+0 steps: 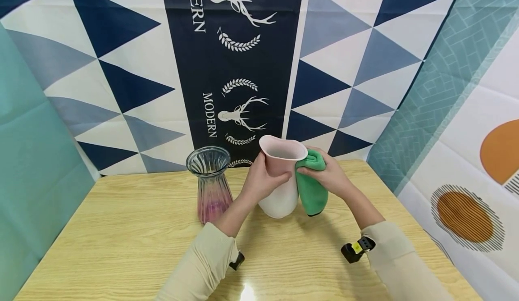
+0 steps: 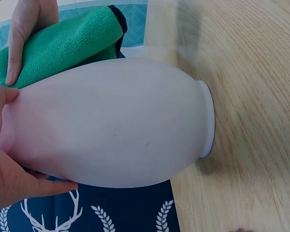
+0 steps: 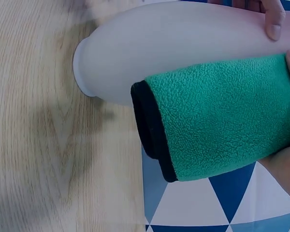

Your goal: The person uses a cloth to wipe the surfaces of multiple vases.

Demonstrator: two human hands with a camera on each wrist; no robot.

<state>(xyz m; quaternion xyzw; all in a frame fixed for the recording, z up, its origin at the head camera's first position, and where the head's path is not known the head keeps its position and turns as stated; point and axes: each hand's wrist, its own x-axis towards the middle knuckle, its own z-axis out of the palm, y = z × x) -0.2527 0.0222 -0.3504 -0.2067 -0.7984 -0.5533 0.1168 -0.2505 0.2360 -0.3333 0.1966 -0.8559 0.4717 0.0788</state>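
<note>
A pink-and-white vase (image 1: pixel 279 197) with a wavy rim stands near the back of the table, slightly tilted in the head view. My left hand (image 1: pixel 262 179) grips its pink neck from the left, the thumb across the front. On the vase's right side, my right hand (image 1: pixel 330 175) holds a folded green cloth (image 1: pixel 313 195) with a dark edge, pinched near the rim. In the left wrist view the cloth (image 2: pixel 72 43) hangs along the vase's body (image 2: pixel 121 125). The right wrist view shows the cloth (image 3: pixel 222 116) beside the vase (image 3: pixel 150 43), with left fingertips (image 3: pixel 274 31) on the neck.
A ribbed glass vase (image 1: pixel 212 193), bluish above and pink below, stands left of my left forearm. The wooden table (image 1: pixel 121 238) ends at a patterned backdrop (image 1: pixel 243 66) behind. Teal sheeting (image 1: pixel 32 157) hangs at the left.
</note>
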